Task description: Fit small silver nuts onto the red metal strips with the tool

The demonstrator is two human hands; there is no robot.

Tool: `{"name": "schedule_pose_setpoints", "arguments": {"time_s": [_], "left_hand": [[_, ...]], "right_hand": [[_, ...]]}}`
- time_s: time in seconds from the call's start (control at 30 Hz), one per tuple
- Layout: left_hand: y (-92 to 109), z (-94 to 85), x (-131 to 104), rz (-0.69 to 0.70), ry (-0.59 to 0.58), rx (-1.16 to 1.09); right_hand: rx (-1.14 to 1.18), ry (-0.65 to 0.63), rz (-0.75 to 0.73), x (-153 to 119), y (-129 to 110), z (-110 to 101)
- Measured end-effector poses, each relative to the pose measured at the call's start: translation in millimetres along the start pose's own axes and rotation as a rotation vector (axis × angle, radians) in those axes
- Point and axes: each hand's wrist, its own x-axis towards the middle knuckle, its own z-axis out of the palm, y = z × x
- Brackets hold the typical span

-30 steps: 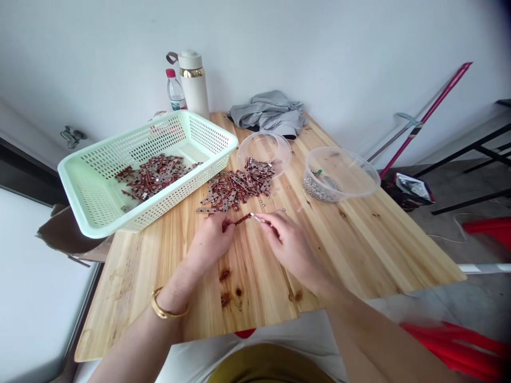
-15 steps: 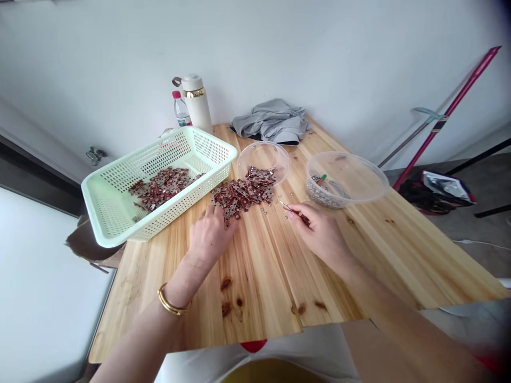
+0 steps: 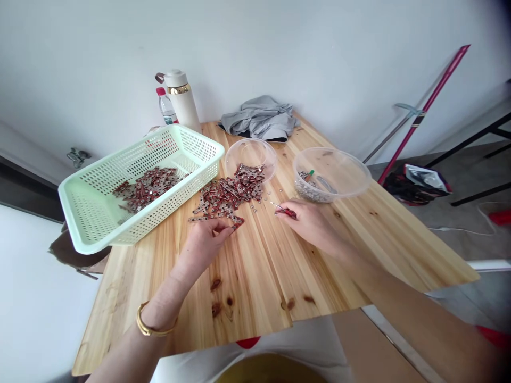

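Note:
My left hand (image 3: pixel 205 240) pinches a small reddish-brown metal strip (image 3: pixel 238 223) at the near edge of a heap of similar strips (image 3: pixel 227 194). The heap spills from a clear round lid (image 3: pixel 251 148) onto the wooden table. To the right, my right hand (image 3: pixel 307 221) is closed on a red-handled screwdriver (image 3: pixel 288 212), its thin tip pointing left and away. Small metal bits lie between the heap and the tool. Beyond my right hand stands a clear round tub (image 3: pixel 339 173) with many small metal parts and a green-tipped tool inside.
A pale green basket (image 3: pixel 159 215) with more strips stands at the left. Behind it are a white flask (image 3: pixel 184 103) and a small bottle (image 3: pixel 166 109). Grey cloth (image 3: pixel 261 118) lies at the back by the wall. A magenta pole (image 3: pixel 429 109) leans at the right.
My left hand has drawn back from the heap and now pinches one strip, with some strips spread toward it. The right hand still holds the screwdriver. The view has shifted slightly.

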Motion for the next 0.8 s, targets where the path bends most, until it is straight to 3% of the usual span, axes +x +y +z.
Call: {"name": "schedule_pose_setpoints", "arguments": {"time_s": [0.07,0.2,0.33,0.5,0.6,0.8], "left_hand": [[0.8,4.9,1.1,-0.028,-0.069,-0.158],[1.2,13.7,2.2,-0.035,-0.093,-0.365],[3.5,18.5,-1.0,-0.117,-0.078,-0.643],[10.0,18.4,-5.7,-0.248,-0.105,-0.850],[8.4,20.8,-6.3,-0.217,-0.112,-0.867],[-8.5,26.0,-3.1,0.015,0.004,-0.578]], "right_hand": [[-0.045,-0.073,-0.010,6.5,-0.3,-3.1],[-0.103,-0.197,-0.026,18.9,0.1,-6.9],[-0.116,-0.195,-0.034,20.7,-8.8,-4.3],[0.193,-0.192,0.066,7.2,-34.7,-2.0],[0.303,-0.148,0.020,-0.6,-40.4,2.3],[0.042,-0.010,-0.140,-16.3,-31.1,15.5]]}}
